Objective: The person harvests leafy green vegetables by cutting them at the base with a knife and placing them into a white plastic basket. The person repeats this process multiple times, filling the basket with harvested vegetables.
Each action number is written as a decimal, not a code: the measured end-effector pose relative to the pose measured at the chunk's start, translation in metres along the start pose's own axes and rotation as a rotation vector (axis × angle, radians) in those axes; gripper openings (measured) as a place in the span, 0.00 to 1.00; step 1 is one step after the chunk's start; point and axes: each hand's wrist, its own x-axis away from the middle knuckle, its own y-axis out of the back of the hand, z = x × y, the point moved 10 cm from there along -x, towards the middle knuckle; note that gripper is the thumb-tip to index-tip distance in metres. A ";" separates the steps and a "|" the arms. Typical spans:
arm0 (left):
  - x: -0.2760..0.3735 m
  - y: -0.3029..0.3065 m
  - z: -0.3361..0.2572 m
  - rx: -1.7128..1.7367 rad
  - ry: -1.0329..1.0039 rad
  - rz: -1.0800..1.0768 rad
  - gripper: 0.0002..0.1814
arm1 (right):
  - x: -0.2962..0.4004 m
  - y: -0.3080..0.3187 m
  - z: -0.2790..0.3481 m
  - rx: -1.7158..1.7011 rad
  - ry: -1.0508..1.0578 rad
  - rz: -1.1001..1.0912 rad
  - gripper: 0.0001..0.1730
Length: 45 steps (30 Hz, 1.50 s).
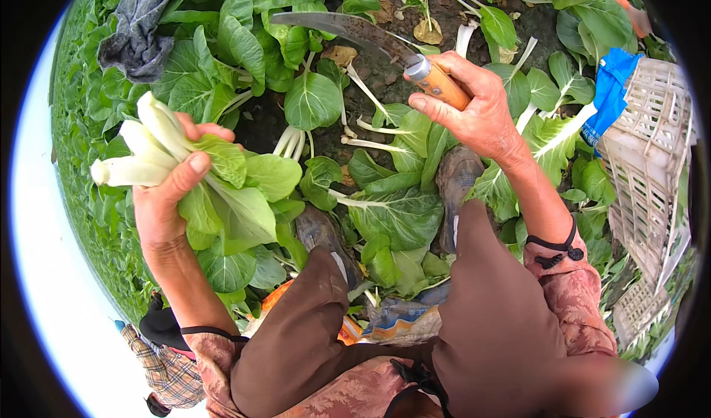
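Observation:
Several cut bok choy heads (pixel 150 146) are bunched in my left hand (pixel 172 179), their pale stem ends pointing left and up. The green leaves of the bunch hang toward the right, and my fingers wrap around the stalks. In my right hand (pixel 472 101) is a sickle (pixel 355 32), gripped by its orange wooden handle. Its curved, stained blade extends left over the growing plants, apart from the bunch. Loose cut leaves and stalks (pixel 383 146) lie on dark soil between and ahead of my shoes (pixel 458 190).
Growing bok choy (pixel 244 46) fills the ground ahead and left. A grey cloth (pixel 141 29) rests on plants at the upper left. To the right stands a white plastic crate (pixel 639 140) with a blue bag (pixel 611 90) at its rim. Another person (pixel 166 362) is at the lower left.

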 end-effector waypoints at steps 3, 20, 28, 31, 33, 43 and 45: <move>0.014 0.051 -0.055 -0.229 -0.209 -0.237 0.19 | 0.033 -0.048 -0.032 0.012 -0.185 0.260 0.19; -0.010 0.025 0.223 -1.355 0.562 0.199 0.27 | 0.037 -0.188 -0.096 0.584 -0.228 0.533 0.19; -0.005 0.009 0.223 -1.460 0.546 0.144 0.26 | 0.040 -0.196 -0.096 0.543 -0.228 0.501 0.18; -0.002 0.001 0.219 -1.466 0.526 0.141 0.22 | 0.035 -0.204 -0.091 0.482 -0.206 0.547 0.17; 0.001 -0.003 0.217 -1.473 0.498 0.131 0.20 | 0.035 -0.203 -0.090 0.467 -0.207 0.577 0.16; 0.022 -0.014 0.206 -1.408 0.375 0.099 0.20 | 0.086 -0.120 -0.102 0.341 -0.358 0.384 0.19; 0.026 -0.034 0.186 -1.362 0.253 0.091 0.25 | 0.084 -0.090 -0.087 0.185 -0.337 0.216 0.24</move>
